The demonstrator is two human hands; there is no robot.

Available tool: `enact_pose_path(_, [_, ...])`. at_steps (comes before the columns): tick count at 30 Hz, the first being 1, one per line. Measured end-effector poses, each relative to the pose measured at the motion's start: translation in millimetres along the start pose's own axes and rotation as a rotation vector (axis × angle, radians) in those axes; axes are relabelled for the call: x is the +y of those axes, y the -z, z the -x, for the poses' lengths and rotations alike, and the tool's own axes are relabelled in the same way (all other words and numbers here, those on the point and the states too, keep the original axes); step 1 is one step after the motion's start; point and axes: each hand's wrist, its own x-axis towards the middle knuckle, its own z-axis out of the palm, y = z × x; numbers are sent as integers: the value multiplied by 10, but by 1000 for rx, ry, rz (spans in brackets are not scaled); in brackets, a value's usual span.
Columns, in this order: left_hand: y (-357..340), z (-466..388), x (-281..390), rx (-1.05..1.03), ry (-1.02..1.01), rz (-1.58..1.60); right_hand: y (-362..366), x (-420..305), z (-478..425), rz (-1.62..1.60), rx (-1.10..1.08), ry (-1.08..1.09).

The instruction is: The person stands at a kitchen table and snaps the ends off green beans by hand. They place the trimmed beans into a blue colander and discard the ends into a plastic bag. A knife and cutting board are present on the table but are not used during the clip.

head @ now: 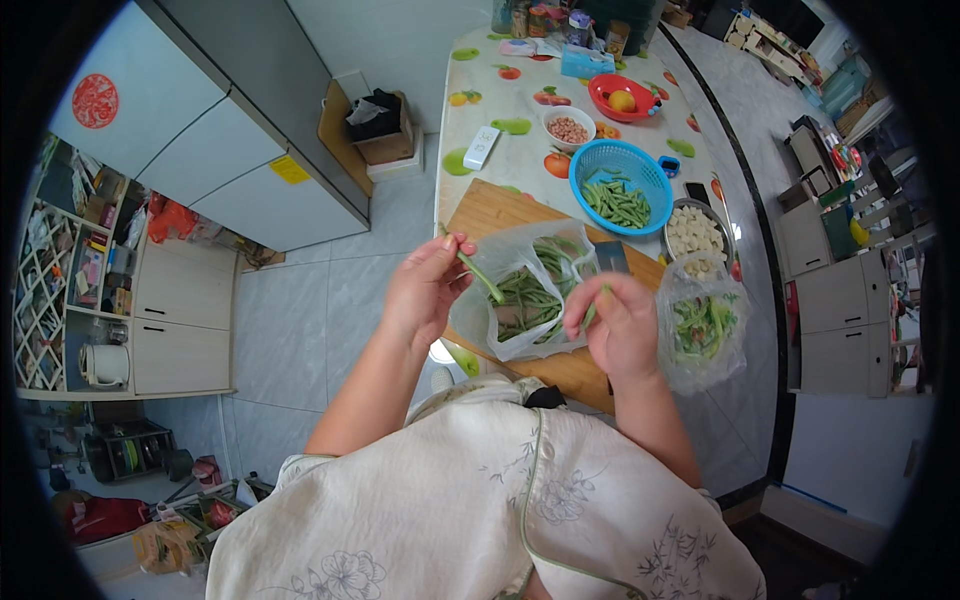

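My left hand (429, 281) holds a green bean (481, 276) between thumb and fingers, its lower end pointing toward the bag. In my right hand (616, 326) the fingers are pinched on a short piece of green bean (589, 315). Between the two hands lies an opened white plastic bag (480, 247) with long green beans (525, 296) inside. The bag rests on a wooden cutting board (487, 199). Behind it stands a blue plastic colander (626, 161) with cut green bean pieces (619, 202) in it. Part of a dark blade-like thing (611, 256) shows beside the bag.
Right of my right hand, a clear plastic bag (705, 326) holds green trimmings. A metal bowl of white cubes (695, 231) stands behind it. Farther back are a bowl of peanuts (568, 129), a red basket (637, 112) with a fruit, a white remote-like device (481, 148) and a phone (697, 193).
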Motion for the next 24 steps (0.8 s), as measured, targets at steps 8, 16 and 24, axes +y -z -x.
enact_pose_path(8, [-290, 186, -61, -244, -36, -110, -17, 253, -43, -112, 87, -679])
enact_pose_path(16, [-298, 224, -125, -226, -40, -175, -84, 298, -13, 144, -37, -556])
enact_pose_path(24, [-326, 253, -136, -215, 171, 37, -48, 331, 23, 385, -161, -161])
